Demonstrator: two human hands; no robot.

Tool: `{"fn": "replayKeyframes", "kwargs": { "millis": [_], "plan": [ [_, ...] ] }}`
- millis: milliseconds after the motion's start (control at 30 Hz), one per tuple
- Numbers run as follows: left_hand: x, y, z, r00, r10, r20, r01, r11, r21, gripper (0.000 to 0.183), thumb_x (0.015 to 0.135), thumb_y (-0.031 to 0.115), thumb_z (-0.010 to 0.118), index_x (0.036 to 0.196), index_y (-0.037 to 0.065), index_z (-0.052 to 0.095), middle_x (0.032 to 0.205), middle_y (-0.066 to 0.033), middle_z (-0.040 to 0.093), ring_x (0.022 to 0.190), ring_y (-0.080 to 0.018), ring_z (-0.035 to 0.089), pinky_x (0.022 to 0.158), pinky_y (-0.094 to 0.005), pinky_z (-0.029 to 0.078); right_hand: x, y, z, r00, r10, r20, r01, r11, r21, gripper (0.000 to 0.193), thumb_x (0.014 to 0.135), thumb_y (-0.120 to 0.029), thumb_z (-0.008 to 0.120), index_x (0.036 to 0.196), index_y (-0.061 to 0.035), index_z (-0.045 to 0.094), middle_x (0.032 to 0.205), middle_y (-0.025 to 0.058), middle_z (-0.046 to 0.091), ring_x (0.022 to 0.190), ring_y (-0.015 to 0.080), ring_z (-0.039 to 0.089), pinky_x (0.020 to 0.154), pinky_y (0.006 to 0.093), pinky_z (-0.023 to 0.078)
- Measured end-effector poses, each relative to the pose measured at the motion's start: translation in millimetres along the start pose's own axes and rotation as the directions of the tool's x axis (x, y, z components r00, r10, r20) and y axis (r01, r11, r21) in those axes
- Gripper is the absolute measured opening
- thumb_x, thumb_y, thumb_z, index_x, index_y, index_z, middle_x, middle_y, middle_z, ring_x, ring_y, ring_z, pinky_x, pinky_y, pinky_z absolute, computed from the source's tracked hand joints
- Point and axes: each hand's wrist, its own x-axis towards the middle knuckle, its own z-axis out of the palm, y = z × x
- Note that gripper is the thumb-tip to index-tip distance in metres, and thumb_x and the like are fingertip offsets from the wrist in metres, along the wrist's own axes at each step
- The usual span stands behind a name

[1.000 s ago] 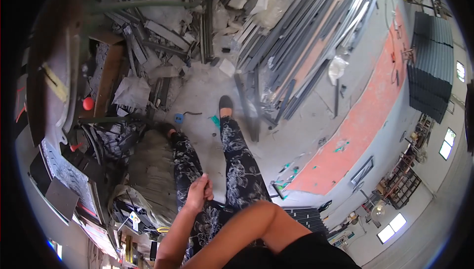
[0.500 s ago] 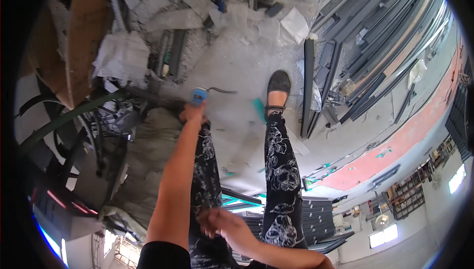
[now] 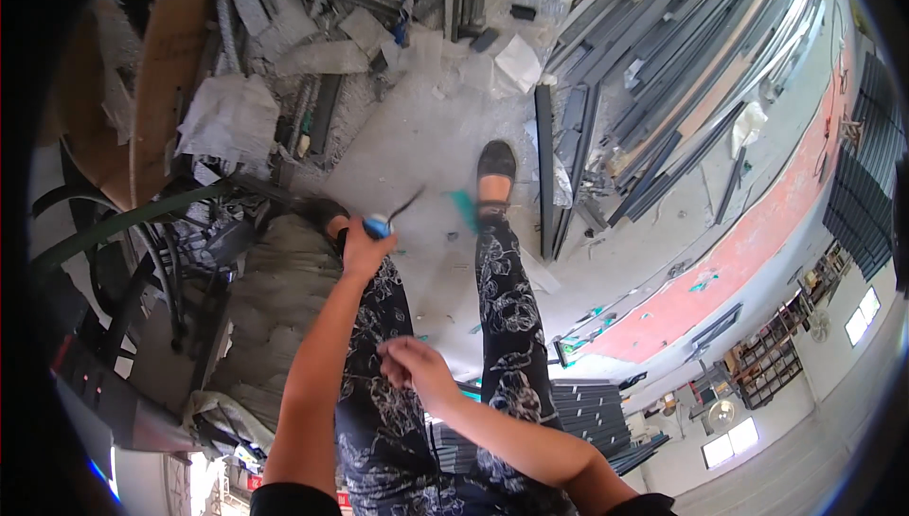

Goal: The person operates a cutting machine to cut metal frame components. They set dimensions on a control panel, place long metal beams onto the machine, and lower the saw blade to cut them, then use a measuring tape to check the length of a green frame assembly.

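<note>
blue gadget (image 3: 379,225) has risen off the floor (image 3: 407,142); left hand (image 3: 364,249) grips it; right hand (image 3: 415,370) curls loosely

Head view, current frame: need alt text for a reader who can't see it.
A person's left hand reaches down, holding a small blue object with a dark strap; the right hand is loosely curled above black-and-white patterned trousers. On the gray floor, scrap lies upper left, long dark bars upper right.

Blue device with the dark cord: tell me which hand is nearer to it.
Left: the left hand has its fingers around the blue device. The right hand is apart from it, nearer the body.
</note>
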Motion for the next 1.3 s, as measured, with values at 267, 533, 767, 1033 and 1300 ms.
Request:
{"fn": "replayKeyframes", "kwargs": {
  "millis": [267,533,767,1033,1300],
  "plan": [
    [-249.5,75.8,-145.3,0.969,-0.15,-0.195,0.147,0.989,-0.031,0.058,0.067,0.033,0.077,0.104,0.001,0.046,0.088,-0.0181,0.06,0.08,-0.0277,0.061,0.073,-0.0378,0.049,27.3,23.1,-26.4,0.972,-0.156,-0.177,0.084,0.93,-0.357,0.018,0.087,-0.021,0.053,0.096,-0.007,0.06,0.074,0.0036,0.061,0.06,0.0112,0.055,0.054,0.0255,0.044],
    [-447.3,27.4,-219.4,0.825,-0.226,-0.518,0.401,0.879,0.256,0.07,0.064,0.03,0.077,0.117,-0.002,0.044,0.101,-0.0191,0.054,0.094,-0.0337,0.056,0.079,-0.0405,0.047,3.9,3.9,-48.1,0.947,-0.293,-0.129,0.128,0.717,-0.685,0.012,0.09,-0.015,0.053,0.093,-0.0063,0.061,0.07,0.0013,0.06,0.055,0.0073,0.051,0.049,0.0207,0.039],
    [-507.3,-132.5,-192.3,0.63,-0.37,-0.683,0.632,0.755,0.175,0.087,0.063,0.031,0.08,0.13,0.0,0.036,0.119,-0.0214,0.048,0.111,-0.0376,0.048,0.096,-0.0433,0.038,-28.0,-19.5,-53.8,0.912,-0.405,-0.063,0.252,0.676,-0.692,0.013,0.09,-0.014,0.058,0.097,-0.0034,0.062,0.077,0.0028,0.062,0.069,0.0111,0.061,0.06,0.0227,0.049],
    [-497.0,-187.1,-209.3,0.311,-0.8,-0.513,0.782,0.522,-0.34,0.071,0.075,0.03,0.072,0.128,-0.004,0.041,0.116,-0.0226,0.056,0.099,-0.0324,0.06,0.087,-0.0385,0.047,23.1,-82.4,-151.0,0.729,-0.683,-0.044,0.197,0.272,-0.942,0.018,0.085,-0.021,0.056,0.088,-0.0048,0.064,0.068,0.0112,0.065,0.06,0.0224,0.063,0.059,0.0341,0.048],
    [-425.4,-26.0,-173.0,0.913,-0.316,-0.256,0.4,0.814,0.42,0.036,0.086,0.015,0.059,0.118,0.001,0.05,0.105,-0.0192,0.057,0.094,-0.031,0.056,0.081,-0.0394,0.046,93.4,-175.9,-282.5,0.612,-0.785,-0.103,-0.25,-0.068,-0.966,0.017,0.078,-0.022,0.058,0.087,-0.0097,0.066,0.088,0.0157,0.066,0.085,0.0325,0.063,0.075,0.0426,0.05]
  ]
}}
